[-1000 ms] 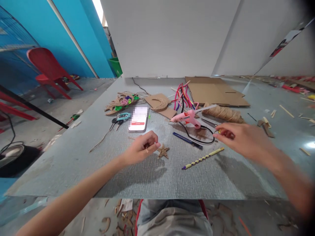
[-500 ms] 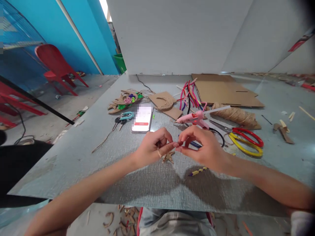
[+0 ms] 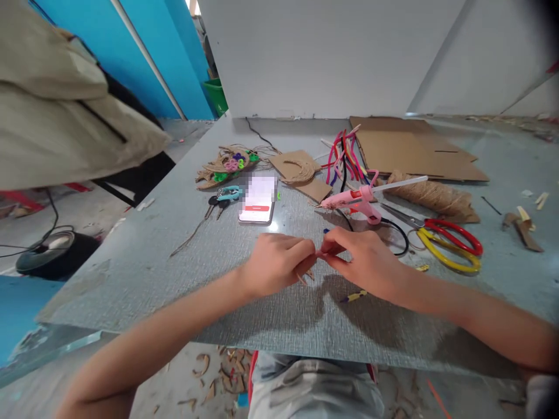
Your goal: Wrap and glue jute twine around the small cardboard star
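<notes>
My left hand (image 3: 282, 265) and my right hand (image 3: 360, 259) meet above the middle of the table, fingertips pinched together. Something small and reddish seems to be between them, too small and covered to name. A thin tan strip (image 3: 302, 279) sticks out under my left hand, and the rest of it is hidden. Below my right hand lies a yellow-and-purple twisted piece (image 3: 354, 296). Just beyond the hands are a pink glue gun (image 3: 349, 199) with a glue stick in its back and a phone (image 3: 257, 201) with a lit screen.
Red-and-yellow-handled scissors (image 3: 454, 244) lie right, beside a twine roll (image 3: 437, 195). Behind are cardboard (image 3: 414, 148), pipe cleaners (image 3: 343, 154) and a twine-wrapped piece with coloured flowers (image 3: 227, 166). Keys (image 3: 216, 203) and teal pliers (image 3: 229, 192) lie left. A person in beige (image 3: 65, 116) stands at left.
My left hand has turned, so its back now faces up and its fingers cover more. Both hands stay pinched together. The view has shifted slightly, and a person has come in at the left.
</notes>
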The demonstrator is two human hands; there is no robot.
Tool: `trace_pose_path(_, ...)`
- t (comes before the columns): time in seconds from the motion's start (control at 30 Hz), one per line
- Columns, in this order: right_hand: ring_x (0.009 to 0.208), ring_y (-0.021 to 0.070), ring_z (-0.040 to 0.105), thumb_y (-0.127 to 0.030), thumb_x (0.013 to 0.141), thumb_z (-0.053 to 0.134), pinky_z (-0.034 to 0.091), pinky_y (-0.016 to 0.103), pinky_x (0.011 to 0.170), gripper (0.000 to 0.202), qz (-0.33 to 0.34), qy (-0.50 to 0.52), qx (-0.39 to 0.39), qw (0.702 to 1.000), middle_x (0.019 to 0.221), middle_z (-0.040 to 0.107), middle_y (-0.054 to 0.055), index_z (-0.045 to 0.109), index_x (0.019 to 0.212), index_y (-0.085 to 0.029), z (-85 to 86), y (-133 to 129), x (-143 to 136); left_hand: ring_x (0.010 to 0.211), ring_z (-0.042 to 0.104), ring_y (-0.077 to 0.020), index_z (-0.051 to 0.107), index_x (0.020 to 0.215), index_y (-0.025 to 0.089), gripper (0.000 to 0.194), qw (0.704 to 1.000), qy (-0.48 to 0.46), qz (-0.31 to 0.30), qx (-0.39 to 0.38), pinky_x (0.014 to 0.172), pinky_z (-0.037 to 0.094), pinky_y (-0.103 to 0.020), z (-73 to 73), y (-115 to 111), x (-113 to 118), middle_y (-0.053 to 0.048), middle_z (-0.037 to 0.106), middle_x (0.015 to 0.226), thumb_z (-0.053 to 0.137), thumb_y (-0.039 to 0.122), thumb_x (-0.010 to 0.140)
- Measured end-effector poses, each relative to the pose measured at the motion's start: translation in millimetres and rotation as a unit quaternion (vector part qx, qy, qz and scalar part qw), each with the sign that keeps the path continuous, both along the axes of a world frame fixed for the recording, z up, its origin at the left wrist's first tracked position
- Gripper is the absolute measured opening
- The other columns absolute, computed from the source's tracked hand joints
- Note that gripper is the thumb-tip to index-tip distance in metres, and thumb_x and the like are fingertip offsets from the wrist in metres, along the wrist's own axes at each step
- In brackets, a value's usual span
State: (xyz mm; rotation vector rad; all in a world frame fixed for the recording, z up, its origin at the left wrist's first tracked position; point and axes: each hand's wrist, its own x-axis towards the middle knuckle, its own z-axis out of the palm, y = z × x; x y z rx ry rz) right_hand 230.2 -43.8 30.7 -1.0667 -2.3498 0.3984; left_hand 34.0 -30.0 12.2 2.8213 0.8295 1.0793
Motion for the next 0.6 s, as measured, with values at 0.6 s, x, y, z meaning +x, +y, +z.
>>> trace_pose_path(0.6,0.062,0.0139,0.064,-0.006,0.075,0.051,0.04,0.022,0.054,0.017,-0.016,-0.083,0.005,0.996,0.073,0.066,-0.001,0.05,0.086,-0.02,0.0,-8,-6,0.04,0.041,-0.0078,0.048,0.069,0.017,0.021,1.0,0.014,0.007,-0.012,0.043,0.014,-0.024,-18.9,-2,2,0.003,0.05,0.049,0.042,0.022,0.088)
